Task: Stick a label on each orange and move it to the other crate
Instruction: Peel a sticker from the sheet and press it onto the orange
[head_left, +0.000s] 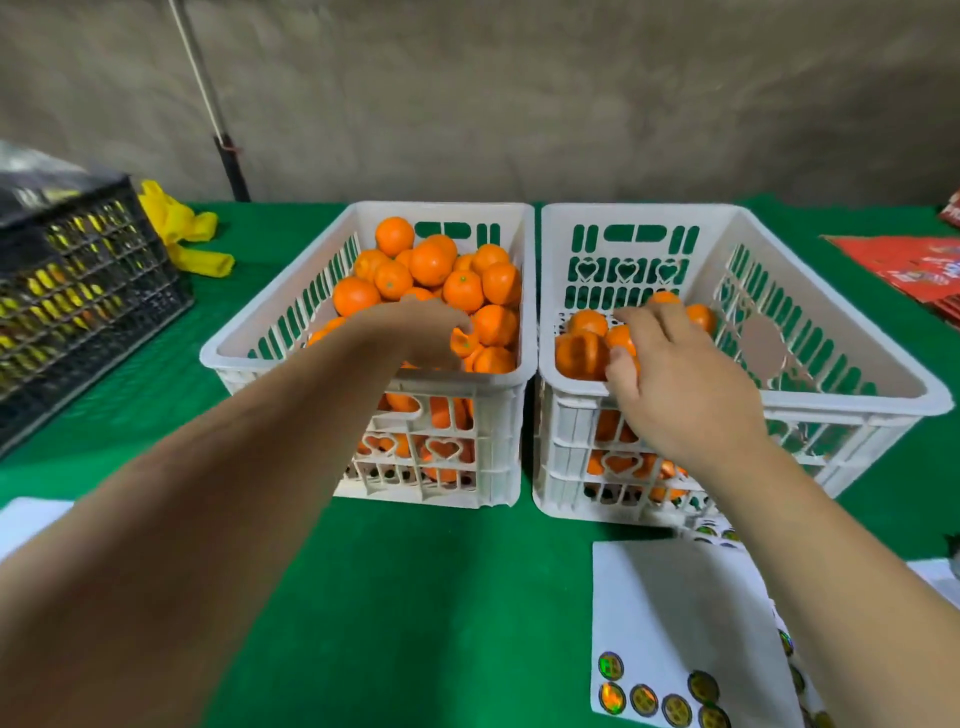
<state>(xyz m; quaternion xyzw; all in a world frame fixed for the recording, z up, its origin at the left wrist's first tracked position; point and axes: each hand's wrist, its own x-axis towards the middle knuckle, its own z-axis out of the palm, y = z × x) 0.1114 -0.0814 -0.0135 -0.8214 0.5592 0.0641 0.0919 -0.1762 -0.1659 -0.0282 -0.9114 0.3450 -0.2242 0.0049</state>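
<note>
Oranges fill the left crate (270, 332) nearly to its rim, while the right crate (831, 332) holds only a low layer at its near end; both white crates stand side by side, touching, in the middle of the green table (441, 597). The left hand (426, 332) reaches into the full crate and curls its fingers round one orange (464, 341); the grip looks closed on that fruit, which lies near the crate's right wall. The right hand (675, 389) hovers over the near end of the other crate, fingers loosely spread over the oranges there, and I cannot tell whether it holds anything. To do this step well, I judge the picked orange should be lifted straight up so its neighbours do not roll, then brought to the label sheet (670, 623) at the table's near right edge, where round shiny stickers (644, 700) wait. A black crate (78, 291) sits at the left edge, with a yellow cloth (182, 234) behind it and red packets (914, 270) at the far right; none blocks the path.
</note>
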